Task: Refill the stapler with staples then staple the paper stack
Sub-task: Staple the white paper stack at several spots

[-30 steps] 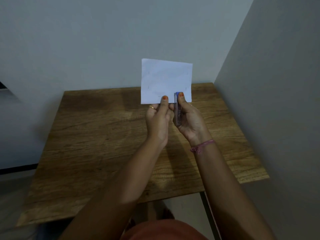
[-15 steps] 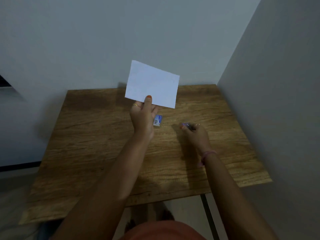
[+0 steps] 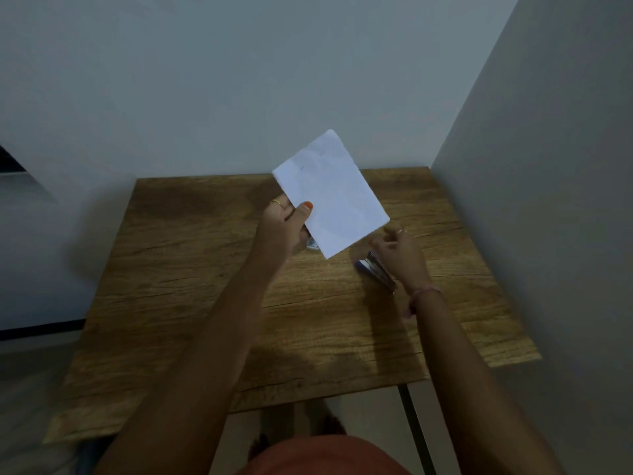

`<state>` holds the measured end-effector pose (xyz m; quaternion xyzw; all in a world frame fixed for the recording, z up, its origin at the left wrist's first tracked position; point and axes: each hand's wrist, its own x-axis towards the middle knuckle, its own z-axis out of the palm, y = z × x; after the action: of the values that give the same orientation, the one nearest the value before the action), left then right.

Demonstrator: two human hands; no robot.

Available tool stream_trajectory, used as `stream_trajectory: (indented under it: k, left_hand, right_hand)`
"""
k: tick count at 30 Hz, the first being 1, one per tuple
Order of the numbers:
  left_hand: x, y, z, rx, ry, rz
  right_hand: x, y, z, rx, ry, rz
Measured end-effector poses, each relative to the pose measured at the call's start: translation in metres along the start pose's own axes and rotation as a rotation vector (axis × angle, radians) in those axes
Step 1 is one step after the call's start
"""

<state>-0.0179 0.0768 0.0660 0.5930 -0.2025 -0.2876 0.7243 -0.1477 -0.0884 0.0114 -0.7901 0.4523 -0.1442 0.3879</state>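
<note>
Left hand (image 3: 282,228): pinches the paper stack (image 3: 331,193) by one edge, raised and tilted above the surface (image 3: 205,286).
Right hand (image 3: 399,255): fingers loosely spread, holding nothing, over the stapler (image 3: 375,274).
Stapler: lies on the surface, right of centre.
Staple box (image 3: 312,244): mostly hidden behind the paper.

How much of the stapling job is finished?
Probably most of it. The small blue and silver stapler lies on the wooden table, beside the open right hand. The left hand holds up the white paper stack; its staple isn't clearly visible. Setting the paper down seems left.
</note>
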Motion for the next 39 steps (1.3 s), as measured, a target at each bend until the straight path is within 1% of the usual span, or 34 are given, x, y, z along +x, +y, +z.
stream_trajectory:
  k: [1,2,4,5,6,8,10,13,16,18,21,24,26,29,31,33,36,39]
  left_hand:
    - [0.0,0.002,-0.003,0.008,-0.039,-0.006]
    - [0.001,0.004,-0.006,0.03,-0.077,-0.012]
    - [0.003,0.007,-0.011,0.091,-0.132,-0.022]
    - [0.004,0.008,-0.013,0.114,-0.15,-0.023]
    - [0.005,0.009,-0.014,0.13,-0.163,-0.024]
    - [0.006,0.01,-0.016,0.145,-0.185,-0.031]
    - [0.007,0.011,-0.017,0.154,-0.22,-0.027]
    - [0.007,0.015,-0.022,0.192,-0.262,-0.023]
    - [0.008,0.019,-0.027,0.243,-0.312,-0.074]
    - [0.009,0.021,-0.027,0.251,-0.316,-0.108]
    - [0.01,0.022,-0.024,0.178,-0.291,-0.139]
    - [0.011,0.022,-0.023,0.113,-0.311,-0.181]
    - [0.011,0.023,-0.024,0.081,-0.35,-0.196]
    - [0.011,0.025,-0.023,0.064,-0.438,-0.178]
    - [0.013,0.025,-0.021,0.054,-0.437,-0.169]
    - [0.014,0.025,-0.018,0.033,-0.418,-0.167]
    - [0.013,0.024,-0.015,-0.013,-0.389,-0.201]
    - [0.012,0.022,-0.013,-0.003,-0.33,-0.226]
  right_hand:
    - [0.001,-0.009,-0.01,0.16,0.001,-0.014]
    - [0.0,-0.019,-0.021,0.324,-0.042,-0.025]
    - [-0.003,-0.037,-0.042,0.63,-0.229,-0.035]
    - [-0.005,-0.044,-0.049,0.725,-0.331,-0.033]
    - [-0.008,-0.05,-0.055,0.755,-0.413,-0.041]
    - [-0.011,-0.056,-0.058,0.69,-0.522,-0.093]
    - [-0.014,-0.058,-0.056,0.602,-0.566,-0.137]
    - [-0.014,-0.055,-0.053,0.612,-0.565,-0.126]
    - [-0.014,-0.052,-0.052,0.644,-0.574,-0.124]
    - [-0.014,-0.05,-0.051,0.653,-0.583,-0.138]
    - [-0.014,-0.049,-0.051,0.671,-0.608,-0.192]
    - [-0.015,-0.049,-0.051,0.714,-0.601,-0.214]
    - [-0.015,-0.048,-0.052,0.749,-0.612,-0.212]
    - [-0.017,-0.049,-0.052,0.738,-0.617,-0.179]
    - [-0.018,-0.05,-0.052,0.725,-0.622,-0.142]
    - [-0.017,-0.051,-0.052,0.717,-0.606,-0.155]
    - [-0.018,-0.053,-0.056,0.666,-0.574,-0.234]
    - [-0.018,-0.056,-0.062,0.566,-0.547,-0.333]
